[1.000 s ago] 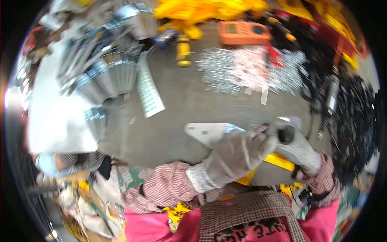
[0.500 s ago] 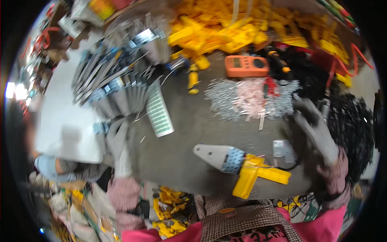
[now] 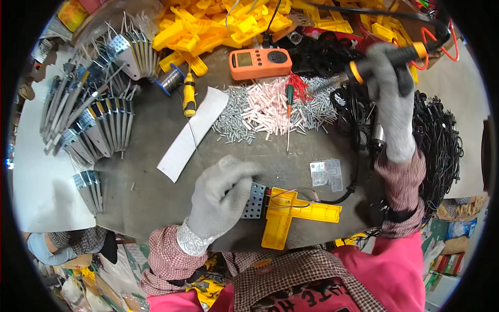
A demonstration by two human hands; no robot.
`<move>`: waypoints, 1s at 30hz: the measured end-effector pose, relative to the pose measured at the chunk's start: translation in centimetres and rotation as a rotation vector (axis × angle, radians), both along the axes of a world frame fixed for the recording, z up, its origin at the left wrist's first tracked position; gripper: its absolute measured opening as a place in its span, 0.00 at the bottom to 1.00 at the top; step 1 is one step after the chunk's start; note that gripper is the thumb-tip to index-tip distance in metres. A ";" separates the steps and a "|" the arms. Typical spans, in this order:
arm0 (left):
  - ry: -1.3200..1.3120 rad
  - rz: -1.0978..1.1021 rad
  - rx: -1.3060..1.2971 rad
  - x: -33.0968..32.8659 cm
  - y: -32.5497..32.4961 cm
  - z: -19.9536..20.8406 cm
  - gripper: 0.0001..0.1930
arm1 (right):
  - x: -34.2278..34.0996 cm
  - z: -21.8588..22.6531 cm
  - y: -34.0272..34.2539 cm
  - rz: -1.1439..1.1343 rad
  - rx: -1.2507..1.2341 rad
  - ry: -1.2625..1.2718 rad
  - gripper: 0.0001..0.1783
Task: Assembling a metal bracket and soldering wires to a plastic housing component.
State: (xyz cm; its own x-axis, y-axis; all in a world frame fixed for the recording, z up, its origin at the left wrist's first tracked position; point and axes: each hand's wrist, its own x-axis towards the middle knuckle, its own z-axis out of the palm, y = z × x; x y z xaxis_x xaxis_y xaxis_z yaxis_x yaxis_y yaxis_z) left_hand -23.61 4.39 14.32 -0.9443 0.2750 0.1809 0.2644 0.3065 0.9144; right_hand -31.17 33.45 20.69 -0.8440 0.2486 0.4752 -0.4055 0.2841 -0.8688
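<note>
My left hand (image 3: 221, 192), in a grey knit glove, curls over the metal plate with the blue perforated face (image 3: 254, 202), its fingers closed around it. The plate's grey tapered end is hidden under the glove. Thin wires join the plate to an open yellow plastic housing (image 3: 306, 209), whose two halves lie at an angle. A black cable (image 3: 340, 197) runs out of it to the right. My right hand (image 3: 390, 78), also gloved, grips a black electric screwdriver (image 3: 361, 72) with orange bands. The tool's blurred tip points left, above the loose screws (image 3: 317, 109).
Pale pink pieces (image 3: 267, 101) lie among the screws, with a small screwdriver (image 3: 289, 104) on top. Behind are an orange multimeter (image 3: 260, 63) and yellow housings (image 3: 208, 26). Metal plates (image 3: 93, 117) fan out left, near a white strip (image 3: 192, 135). Black cables (image 3: 436, 140) pile right.
My left hand has come from the far left onto the metal plate. My right hand has risen and taken up the electric screwdriver. The strip now shows white instead of green rows.
</note>
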 end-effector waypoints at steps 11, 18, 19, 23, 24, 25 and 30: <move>0.204 -0.198 -0.160 0.1 2.5 -1.1 0.19 | 0.8 -7.5 -0.4 0.256 -0.402 -0.576 0.15; 0.273 -0.147 -0.236 0.5 2.7 -1.6 0.20 | 0.8 -7.6 -0.5 0.265 -0.345 -0.581 0.16; 0.284 -0.132 -0.266 0.5 2.7 -1.7 0.20 | 0.8 -7.6 -0.4 0.265 -0.345 -0.583 0.16; 0.198 -0.155 -0.227 0.5 2.6 -1.3 0.20 | 0.7 -7.8 -0.1 0.237 -0.323 -0.581 0.17; 0.227 -0.160 -0.241 0.5 2.7 -1.4 0.20 | 0.8 -7.9 0.0 0.222 -0.334 -0.583 0.19; 0.255 -0.164 -0.254 0.4 2.7 -1.5 0.20 | 0.7 -7.9 0.0 0.226 -0.335 -0.584 0.19; 0.232 -0.197 -0.267 0.3 2.9 -1.5 0.21 | 0.8 -7.9 0.0 0.246 -0.337 -0.569 0.19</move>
State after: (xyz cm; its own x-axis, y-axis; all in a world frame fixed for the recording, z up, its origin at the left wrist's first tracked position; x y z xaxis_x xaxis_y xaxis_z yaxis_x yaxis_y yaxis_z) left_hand -23.35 7.32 12.83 -0.8114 0.5125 0.2809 0.5318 0.4480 0.7187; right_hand -30.33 33.50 12.81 -0.9892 0.0750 -0.1256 0.1196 -0.0796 -0.9896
